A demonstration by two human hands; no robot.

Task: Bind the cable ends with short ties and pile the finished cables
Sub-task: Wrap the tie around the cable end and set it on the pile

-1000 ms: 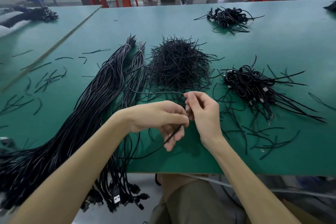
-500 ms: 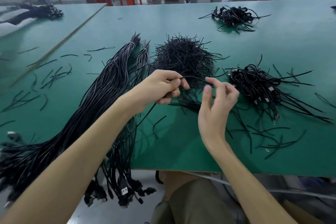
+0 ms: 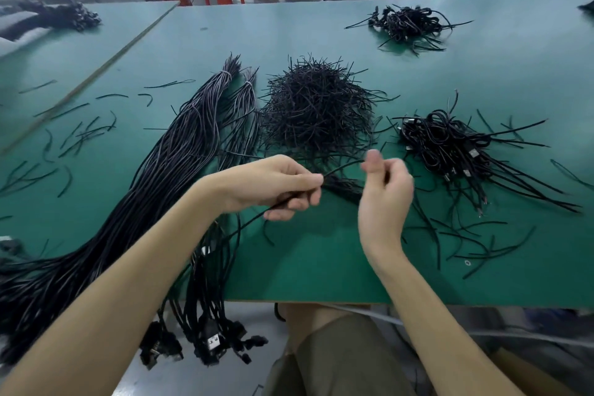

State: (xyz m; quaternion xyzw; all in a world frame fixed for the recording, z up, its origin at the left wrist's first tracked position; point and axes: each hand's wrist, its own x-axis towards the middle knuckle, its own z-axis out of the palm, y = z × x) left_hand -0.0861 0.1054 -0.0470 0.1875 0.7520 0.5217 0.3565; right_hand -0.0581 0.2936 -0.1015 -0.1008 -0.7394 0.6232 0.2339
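Far left of the frame: loose short ties [image 3: 80,135] scattered on the green table [image 3: 321,267]. Next, a thick bundle of unbound cables [image 3: 167,170], slanting from the upper middle down to the lower left, plugs [image 3: 209,341] hanging off the near edge. Centre: left hand [image 3: 273,186], fingers curled round one cable [image 3: 344,166], gripping it just in front of the heap of ties [image 3: 318,109]. Beside it, right hand [image 3: 385,193], blurred, thumb up at the cable's arched end; pinching it or not, cannot tell. Right: pile of finished cables [image 3: 456,151], near the heap. Upper right: smaller pile [image 3: 408,26], well apart.
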